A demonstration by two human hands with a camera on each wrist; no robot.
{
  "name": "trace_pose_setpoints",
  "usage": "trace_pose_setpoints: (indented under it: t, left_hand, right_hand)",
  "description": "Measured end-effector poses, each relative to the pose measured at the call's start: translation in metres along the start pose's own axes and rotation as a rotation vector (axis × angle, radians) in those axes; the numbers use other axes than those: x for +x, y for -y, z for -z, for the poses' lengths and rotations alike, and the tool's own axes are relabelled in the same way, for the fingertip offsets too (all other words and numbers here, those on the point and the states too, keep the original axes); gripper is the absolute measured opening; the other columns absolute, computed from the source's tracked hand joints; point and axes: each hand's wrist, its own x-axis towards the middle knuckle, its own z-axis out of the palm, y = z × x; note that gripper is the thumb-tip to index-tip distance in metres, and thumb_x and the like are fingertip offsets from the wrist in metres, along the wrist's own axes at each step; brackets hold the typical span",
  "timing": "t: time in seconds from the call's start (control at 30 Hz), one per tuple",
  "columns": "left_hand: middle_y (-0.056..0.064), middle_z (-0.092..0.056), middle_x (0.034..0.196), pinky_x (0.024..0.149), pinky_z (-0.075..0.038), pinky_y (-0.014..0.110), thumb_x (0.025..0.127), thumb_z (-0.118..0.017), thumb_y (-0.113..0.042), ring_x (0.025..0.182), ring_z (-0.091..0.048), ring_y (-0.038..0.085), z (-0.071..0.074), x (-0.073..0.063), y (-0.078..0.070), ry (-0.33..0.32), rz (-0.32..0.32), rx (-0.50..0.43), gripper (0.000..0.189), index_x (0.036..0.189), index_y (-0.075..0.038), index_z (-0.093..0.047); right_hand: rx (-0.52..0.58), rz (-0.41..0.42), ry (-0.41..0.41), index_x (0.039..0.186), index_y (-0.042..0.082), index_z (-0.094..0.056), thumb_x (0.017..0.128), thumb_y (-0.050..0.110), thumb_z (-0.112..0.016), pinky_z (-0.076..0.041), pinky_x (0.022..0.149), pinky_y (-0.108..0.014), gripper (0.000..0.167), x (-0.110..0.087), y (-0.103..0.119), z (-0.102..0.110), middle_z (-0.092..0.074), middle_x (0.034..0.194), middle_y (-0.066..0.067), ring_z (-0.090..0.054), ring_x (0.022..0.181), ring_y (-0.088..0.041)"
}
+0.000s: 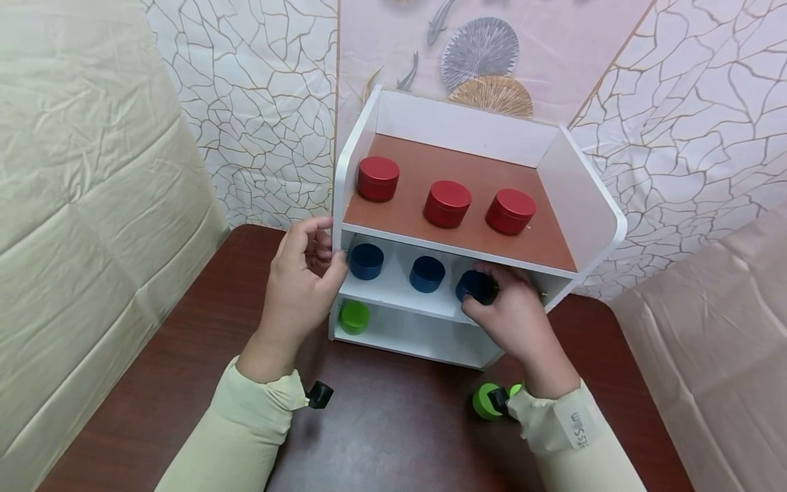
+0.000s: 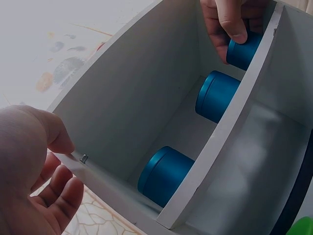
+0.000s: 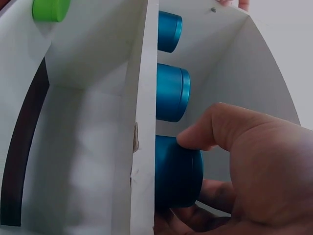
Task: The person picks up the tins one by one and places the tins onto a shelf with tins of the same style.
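Note:
A white shelf unit (image 1: 399,335) with a brown top board holds round tins on its levels. On the middle level, my right hand (image 1: 513,311) grips the rightmost blue tin (image 3: 176,171), thumb on one side and fingers around the other. The middle blue tin (image 1: 427,275) and the left blue tin (image 1: 366,262) stand in the same row. My left hand (image 1: 301,280) holds the front edge of the unit's left side panel (image 2: 102,188), with the thumb at the edge and the other fingers along the outside.
Three red tins (image 1: 447,203) stand on the top board. A green tin (image 1: 354,317) sits at the left of the bottom level. More green (image 1: 486,402) shows on the dark table (image 1: 381,424) by the right wrist, partly hidden. Cloth-covered walls (image 1: 695,342) flank the table.

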Motion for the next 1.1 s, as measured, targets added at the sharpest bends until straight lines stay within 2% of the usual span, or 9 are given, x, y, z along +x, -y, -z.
trace_pose_setpoints:
  t: [0.4,0.73,0.9,1.0,1.1]
  left_hand:
    - [0.009,-0.065,0.118,0.083,-0.057,0.019,0.101,-0.074,-0.006,0.100,-0.064,0.014,-0.001,0.000,0.000,-0.004,-0.005,0.005,0.047,0.146,-0.013,-0.062]
    - [0.009,-0.065,0.117,0.082,-0.057,0.019,0.101,-0.074,-0.006,0.099,-0.064,0.014,-0.001,0.001,0.001,-0.007,-0.011,0.007,0.047,0.146,-0.012,-0.062]
    - [0.009,-0.065,0.118,0.083,-0.057,0.019,0.100,-0.075,-0.007,0.100,-0.064,0.014,0.001,0.001,0.000,-0.007,-0.011,0.006,0.048,0.146,-0.013,-0.062]
    - [0.009,-0.065,0.118,0.083,-0.057,0.019,0.101,-0.075,-0.007,0.100,-0.064,0.014,0.000,0.000,0.001,-0.003,-0.004,0.004,0.048,0.147,-0.012,-0.062]
    - [0.009,-0.065,0.118,0.083,-0.057,0.019,0.101,-0.074,-0.007,0.101,-0.064,0.014,0.000,0.000,0.001,0.000,0.001,0.002,0.048,0.147,-0.012,-0.062]
  right_hand:
    - [-0.027,0.026,-0.003,0.156,0.011,-0.061,0.097,0.025,-0.081,-0.054,0.118,-0.066,0.064,-0.001,-0.003,-0.002,-0.049,0.166,-0.019,-0.052,0.144,-0.041]
    - [-0.037,0.011,0.025,0.171,0.016,-0.043,0.096,0.033,-0.084,-0.052,0.118,-0.071,0.087,-0.007,0.002,0.000,-0.042,0.172,-0.018,-0.045,0.153,-0.044]
    - [-0.031,0.022,0.025,0.176,0.024,-0.034,0.094,0.034,-0.088,-0.052,0.116,-0.074,0.100,-0.013,0.004,0.005,-0.039,0.176,-0.016,-0.041,0.158,-0.045]
    - [-0.020,0.031,0.028,0.177,0.028,-0.033,0.092,0.034,-0.091,-0.052,0.114,-0.076,0.103,-0.019,0.006,0.008,-0.037,0.177,-0.014,-0.038,0.159,-0.044]
    - [-0.025,0.047,0.029,0.175,0.026,-0.037,0.092,0.034,-0.091,-0.051,0.114,-0.078,0.100,-0.027,0.009,0.013,-0.037,0.176,-0.016,-0.038,0.159,-0.045]
